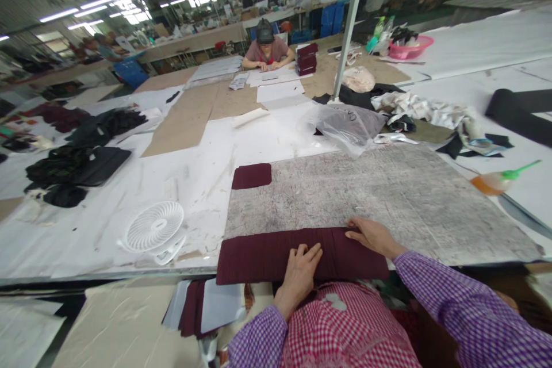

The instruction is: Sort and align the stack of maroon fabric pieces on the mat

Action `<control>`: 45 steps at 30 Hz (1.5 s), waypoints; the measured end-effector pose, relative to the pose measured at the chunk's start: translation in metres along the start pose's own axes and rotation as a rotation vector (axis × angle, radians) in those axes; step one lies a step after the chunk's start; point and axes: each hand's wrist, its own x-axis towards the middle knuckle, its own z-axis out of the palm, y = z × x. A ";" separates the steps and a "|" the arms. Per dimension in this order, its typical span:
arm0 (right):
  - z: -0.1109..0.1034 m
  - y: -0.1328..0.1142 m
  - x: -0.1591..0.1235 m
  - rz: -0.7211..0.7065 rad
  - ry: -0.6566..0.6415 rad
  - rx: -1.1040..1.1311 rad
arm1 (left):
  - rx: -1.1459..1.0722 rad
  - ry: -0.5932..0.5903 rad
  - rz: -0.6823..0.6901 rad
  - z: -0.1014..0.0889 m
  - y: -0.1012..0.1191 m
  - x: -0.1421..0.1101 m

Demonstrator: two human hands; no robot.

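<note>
A long dark maroon fabric piece (259, 256) lies along the near edge of the grey worn board (388, 195). My left hand (301, 267) rests flat on its middle, fingers spread and open. My right hand (373, 236) lies flat on the fabric's upper right corner, fingers stretched out. A smaller maroon fabric piece (252, 175) sits at the board's far left corner, apart from both hands.
A white fan (154, 229) lies to the left. A clear plastic bag (345, 123), fabric scraps (422, 112) and an orange bottle with a green nozzle (500, 180) lie to the right. Black garments (77, 167) lie at left. Another person (266, 49) sits across the table.
</note>
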 end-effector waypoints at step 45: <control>0.013 0.043 -0.007 0.091 0.014 0.146 | 0.088 0.063 -0.010 0.007 0.003 0.004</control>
